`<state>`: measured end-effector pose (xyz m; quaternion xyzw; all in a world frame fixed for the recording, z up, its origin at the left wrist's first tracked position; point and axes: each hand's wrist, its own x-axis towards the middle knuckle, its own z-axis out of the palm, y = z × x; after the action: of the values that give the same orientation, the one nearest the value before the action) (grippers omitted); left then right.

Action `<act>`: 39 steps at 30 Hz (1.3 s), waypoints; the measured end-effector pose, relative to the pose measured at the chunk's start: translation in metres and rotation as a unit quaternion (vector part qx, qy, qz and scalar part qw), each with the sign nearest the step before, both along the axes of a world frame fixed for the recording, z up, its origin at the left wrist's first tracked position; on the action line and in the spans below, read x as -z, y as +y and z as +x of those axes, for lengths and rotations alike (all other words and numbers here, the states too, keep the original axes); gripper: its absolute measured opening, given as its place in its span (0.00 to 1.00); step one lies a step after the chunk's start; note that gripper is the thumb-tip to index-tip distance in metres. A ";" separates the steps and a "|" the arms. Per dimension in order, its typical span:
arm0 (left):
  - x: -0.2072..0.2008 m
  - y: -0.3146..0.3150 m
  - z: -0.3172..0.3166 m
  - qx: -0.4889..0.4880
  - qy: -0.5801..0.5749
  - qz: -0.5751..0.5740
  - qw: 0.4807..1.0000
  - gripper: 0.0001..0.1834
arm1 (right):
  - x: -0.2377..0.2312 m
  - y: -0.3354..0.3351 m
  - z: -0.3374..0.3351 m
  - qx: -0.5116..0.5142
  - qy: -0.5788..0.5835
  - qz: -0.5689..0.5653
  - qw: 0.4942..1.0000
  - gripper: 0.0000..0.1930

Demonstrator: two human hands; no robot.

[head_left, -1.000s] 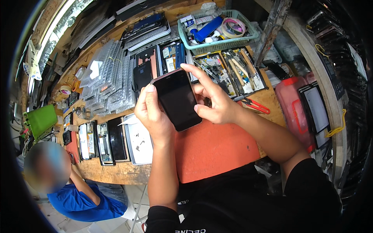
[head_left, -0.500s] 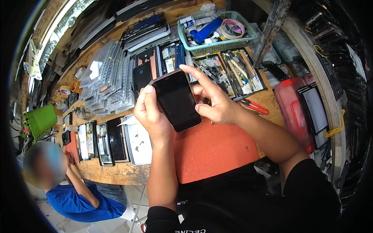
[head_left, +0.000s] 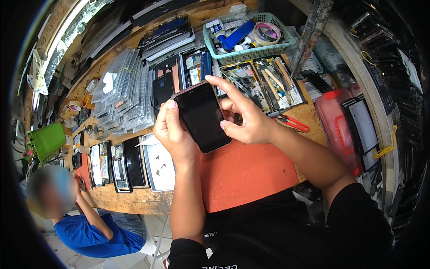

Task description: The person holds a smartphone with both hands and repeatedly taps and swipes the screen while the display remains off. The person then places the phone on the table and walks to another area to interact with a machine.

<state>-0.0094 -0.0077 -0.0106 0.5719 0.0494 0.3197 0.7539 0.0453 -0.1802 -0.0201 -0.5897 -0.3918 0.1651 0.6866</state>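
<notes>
Between both hands I hold a smartphone (head_left: 201, 119), its dark screen facing up, raised above an orange-red work mat (head_left: 246, 179). My left hand (head_left: 174, 134) grips the phone's left edge, thumb at the upper left corner, other fingers mostly hidden. On the opposite side, my right hand (head_left: 246, 114) has its index fingertip at the top right corner and its thumb at the right edge. Beyond the phone lie opened phone bodies (head_left: 195, 67) with their inner parts showing. Left of my forearm sits a white tray (head_left: 154, 154) with small dark pieces in it.
A green basket (head_left: 251, 56) of tubes and tape rolls stands at the back. In front of it is a tool tray (head_left: 280, 83); red-handled pliers (head_left: 293, 123) lie nearby. Bubble-wrap sheets (head_left: 121, 96) are stacked left. A co-worker in a blue shirt (head_left: 98, 233) sits lower left.
Almost nothing differs. The right thumb has shifted slightly left against the phone's edge; the phone stays in both hands.
</notes>
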 end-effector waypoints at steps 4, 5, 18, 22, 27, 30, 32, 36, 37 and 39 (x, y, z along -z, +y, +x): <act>0.002 0.000 0.002 -0.006 -0.005 0.006 1.000 0.14 | 0.006 -0.001 0.003 0.000 -0.019 0.016 1.000 0.49; 0.001 0.000 0.002 -0.004 -0.006 0.007 1.000 0.14 | 0.008 -0.001 0.004 -0.001 -0.029 0.030 0.999 0.49; -0.006 -0.007 0.001 0.004 -0.008 -0.014 1.000 0.15 | -0.001 -0.003 0.003 -0.020 0.031 0.003 0.999 0.49; -0.007 -0.008 -0.001 0.009 -0.001 -0.013 1.000 0.15 | -0.004 -0.001 -0.001 0.004 0.021 0.005 1.000 0.49; -0.005 -0.007 -0.002 0.004 0.000 -0.012 1.000 0.15 | -0.003 0.001 -0.001 0.012 0.009 0.010 1.000 0.49; -0.002 -0.005 -0.001 -0.004 0.003 -0.006 1.000 0.15 | 0.001 0.000 0.000 0.016 0.000 0.004 1.000 0.49; -0.001 -0.005 0.001 -0.005 -0.001 -0.008 1.000 0.15 | 0.000 -0.001 0.000 0.014 0.001 0.004 1.000 0.49; -0.002 -0.004 0.000 0.012 -0.013 -0.018 1.000 0.14 | -0.001 -0.003 0.002 -0.006 0.002 0.006 1.000 0.49; -0.002 -0.003 0.000 0.020 -0.015 -0.020 0.999 0.14 | -0.001 -0.004 0.002 -0.012 0.005 0.005 1.000 0.49; -0.002 -0.003 0.000 0.003 -0.001 -0.011 1.000 0.15 | -0.002 -0.003 0.003 -0.014 0.013 0.013 1.000 0.48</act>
<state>-0.0095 -0.0106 -0.0090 0.5635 0.0500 0.3174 0.7611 0.0486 -0.1831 -0.0177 -0.5732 -0.3931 0.1775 0.6967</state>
